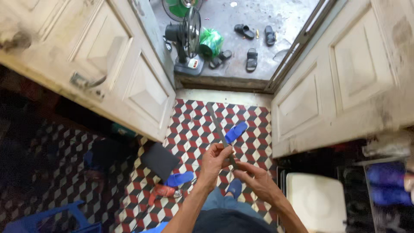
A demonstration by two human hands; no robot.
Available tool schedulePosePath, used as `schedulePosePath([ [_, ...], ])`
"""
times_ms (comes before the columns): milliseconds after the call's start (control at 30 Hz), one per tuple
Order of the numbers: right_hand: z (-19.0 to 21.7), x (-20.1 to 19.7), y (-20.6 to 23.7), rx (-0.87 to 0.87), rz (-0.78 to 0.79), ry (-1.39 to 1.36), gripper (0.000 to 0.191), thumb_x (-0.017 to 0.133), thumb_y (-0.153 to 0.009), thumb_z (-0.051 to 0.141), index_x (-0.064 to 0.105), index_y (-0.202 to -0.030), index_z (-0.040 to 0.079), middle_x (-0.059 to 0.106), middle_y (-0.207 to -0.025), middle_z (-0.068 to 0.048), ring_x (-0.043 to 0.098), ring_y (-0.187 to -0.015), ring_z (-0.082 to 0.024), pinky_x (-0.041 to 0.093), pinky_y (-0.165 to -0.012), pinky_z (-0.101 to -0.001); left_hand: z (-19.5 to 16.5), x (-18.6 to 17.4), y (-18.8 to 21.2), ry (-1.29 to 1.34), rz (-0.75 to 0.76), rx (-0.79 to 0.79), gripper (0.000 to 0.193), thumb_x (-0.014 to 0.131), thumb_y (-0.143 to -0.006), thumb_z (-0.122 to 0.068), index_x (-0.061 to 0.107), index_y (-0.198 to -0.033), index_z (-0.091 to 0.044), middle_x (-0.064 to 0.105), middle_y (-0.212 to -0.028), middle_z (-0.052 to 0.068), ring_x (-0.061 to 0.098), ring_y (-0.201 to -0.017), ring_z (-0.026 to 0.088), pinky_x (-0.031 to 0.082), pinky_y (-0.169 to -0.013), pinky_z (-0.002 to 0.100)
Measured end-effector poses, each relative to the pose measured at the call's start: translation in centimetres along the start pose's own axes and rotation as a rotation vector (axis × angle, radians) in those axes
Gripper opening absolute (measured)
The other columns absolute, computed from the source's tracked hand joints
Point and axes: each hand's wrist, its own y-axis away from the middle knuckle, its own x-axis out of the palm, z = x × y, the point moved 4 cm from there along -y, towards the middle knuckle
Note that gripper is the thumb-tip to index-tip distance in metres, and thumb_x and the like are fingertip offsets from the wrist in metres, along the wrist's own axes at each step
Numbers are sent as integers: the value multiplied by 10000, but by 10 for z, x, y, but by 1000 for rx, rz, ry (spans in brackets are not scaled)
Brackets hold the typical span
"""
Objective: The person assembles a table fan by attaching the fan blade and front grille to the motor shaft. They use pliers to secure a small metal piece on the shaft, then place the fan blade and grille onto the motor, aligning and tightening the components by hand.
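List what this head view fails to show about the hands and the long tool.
- Lower end of the flat tool: hidden behind the left hand and right hand; which fingers pinch it is unclear.
- Tool's kind: too thin and blurred to tell.
- Red thing on the tiled floor: blurred, partly behind the left forearm.
- Floor left of the door: too dark.

Long thin grey strip [219, 129], angled up-left, held w/ 2 hands.
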Motion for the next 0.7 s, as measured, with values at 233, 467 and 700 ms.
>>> schedulePosePath([
  [233, 11, -71, -129, 116, -42, -143, 286, 677, -951, 194, 771, -1156, 19, 818, -892, -63, 743, -834, -118, 585, -747, -259, -61, 13, -159, 169, -102, 54, 232, 723, -933, -241, 639, -1041, -53, 728, -882, 73, 740, -813, 180, 630, -763, 329],
  [467, 29, -127, -291, 101, -123, -213, 297, 696, -928, 179, 752, -1163, 5, 810, -919, -88, 728, -841, -138, 584, -741, -298, -118, 30, -321, 207, -75, 15, 226, 700, -948, -266, 673, -1016, -52, 740, -869, 62, 722, -790, 158, 607, -726, 290],
  [700, 79, -186, -452, 188, -209, -210, 348, 659, -935, 225, 663, -1243, 62, 803, -1063, -79, 767, -998, -155, 613, -863, -293, -179, 50, -448, -278, 43, -13, 341, 698, -939, -242, 713, -1155, 21, 790, -929, 58, 706, -798, 108, 573, -700, 254],
])
